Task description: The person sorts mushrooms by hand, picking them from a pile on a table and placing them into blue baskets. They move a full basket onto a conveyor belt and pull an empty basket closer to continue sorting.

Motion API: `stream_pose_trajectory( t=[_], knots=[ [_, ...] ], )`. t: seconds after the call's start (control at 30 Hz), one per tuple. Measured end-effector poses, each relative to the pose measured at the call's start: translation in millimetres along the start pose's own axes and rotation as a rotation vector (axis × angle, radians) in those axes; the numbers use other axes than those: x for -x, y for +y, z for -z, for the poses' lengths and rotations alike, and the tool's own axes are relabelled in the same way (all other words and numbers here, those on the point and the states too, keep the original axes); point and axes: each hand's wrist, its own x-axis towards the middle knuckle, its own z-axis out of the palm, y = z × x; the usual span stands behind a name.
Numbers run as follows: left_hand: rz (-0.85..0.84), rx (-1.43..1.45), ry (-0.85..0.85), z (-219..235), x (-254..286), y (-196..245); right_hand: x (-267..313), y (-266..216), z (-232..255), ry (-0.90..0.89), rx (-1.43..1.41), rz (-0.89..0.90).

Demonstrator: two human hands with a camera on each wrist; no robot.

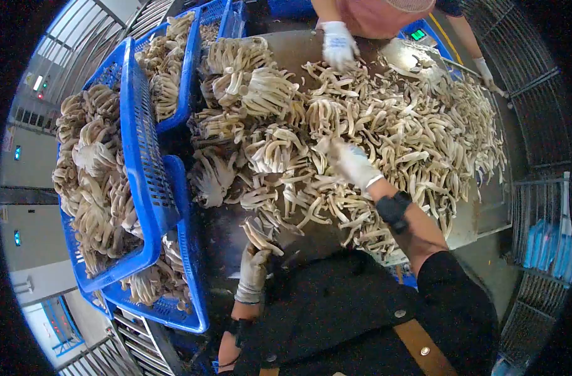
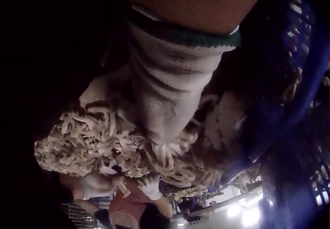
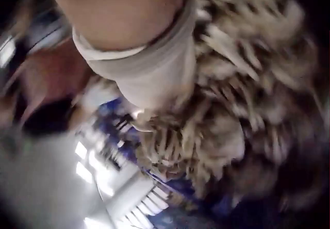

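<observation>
My gloved left hand (image 1: 252, 274) holds a small clump of long-stemmed mushrooms (image 1: 261, 238) near the table's front edge. In the left wrist view the glove (image 2: 167, 84) hides its own fingers and the clump. My gloved right hand (image 1: 356, 165) reaches over the middle of the table, its fingertips right at the mushrooms there. That hand is blurred, and I cannot tell whether it grips one. Big uncut mushroom clusters (image 1: 270, 91) lie on the left of the table. A wide heap of loose single mushrooms (image 1: 417, 138) covers its right side.
Blue plastic baskets stand along the left, the nearest basket (image 1: 149, 156) tilted and full of mushroom clusters (image 1: 95, 156). Across the table another person's gloved hand (image 1: 339, 45) touches the heap. Wire racks (image 1: 539, 219) stand at the right. A scale with a green display (image 1: 418, 35) sits at the far side.
</observation>
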Motion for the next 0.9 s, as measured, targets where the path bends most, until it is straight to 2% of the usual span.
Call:
stream_pose_trajectory(
  t=[0.03, 0.07, 0.1, 0.17, 0.2, 0.23, 0.3, 0.33, 0.37, 0.43, 0.53, 0.57, 0.6, 0.67, 0.7, 0.73, 0.77, 0.83, 0.87, 0.9],
  knots=[
    [0.036, 0.030, -0.007, 2, -4, 1, 0, -6, 10, 0.101, 0.035, -0.112],
    [0.007, 0.030, -0.009, -3, -13, 3, 0, 0, 10, 0.243, 0.016, 0.024],
    [-0.007, 0.029, 0.003, -6, -12, 4, -15, 44, -10, 0.229, -0.169, 0.024],
    [-0.004, -0.004, 0.018, -6, 1, 5, -20, 40, -13, 0.171, -0.543, -0.013],
    [0.004, 0.108, 0.039, -10, -2, 3, -27, 50, -18, 0.192, -0.099, -0.007],
    [-0.001, 0.128, 0.034, -10, -4, 2, -30, 47, -24, 0.145, 0.008, -0.115],
    [0.001, 0.166, 0.024, -9, -5, 0, -33, 34, -41, 0.079, 0.284, -0.105],
    [-0.004, 0.160, 0.027, -11, -5, 2, -33, 21, -47, 0.055, 0.313, -0.199],
    [-0.009, 0.154, 0.032, -14, -4, 7, -37, 22, -56, 0.092, 0.357, -0.162],
    [-0.005, 0.130, 0.037, -13, 0, 8, -47, 21, -62, 0.033, 0.418, -0.113],
    [0.008, 0.124, 0.012, -6, -2, 3, -41, 17, -38, -0.050, 0.356, 0.028],
    [0.012, 0.155, 0.006, -4, -2, 0, -29, 4, -18, -0.005, 0.281, 0.087],
    [0.020, 0.187, 0.003, -3, 0, -3, -29, 24, -16, 0.018, 0.080, 0.112],
    [0.041, 0.197, 0.023, -9, 3, -2, -5, 26, 8, 0.095, 0.132, 0.081],
    [0.052, 0.197, 0.028, -12, 5, -2, 16, 23, 25, 0.152, 0.385, 0.023],
    [0.067, 0.095, 0.002, -11, 4, -2, 30, 26, 37, 0.173, 0.322, 0.028],
    [0.045, 0.021, -0.030, -13, -3, -2, 43, 24, 49, 0.158, 0.354, -0.088],
    [0.013, -0.111, -0.072, -21, -1, -4, 67, 27, 59, 0.346, 0.116, -0.005],
    [0.010, -0.093, -0.087, -26, 3, -5, 86, 29, 71, 0.298, 0.005, -0.120],
    [0.002, -0.076, -0.106, -39, 7, 4, 96, 50, 72, 0.297, -0.246, -0.249]
  ],
)
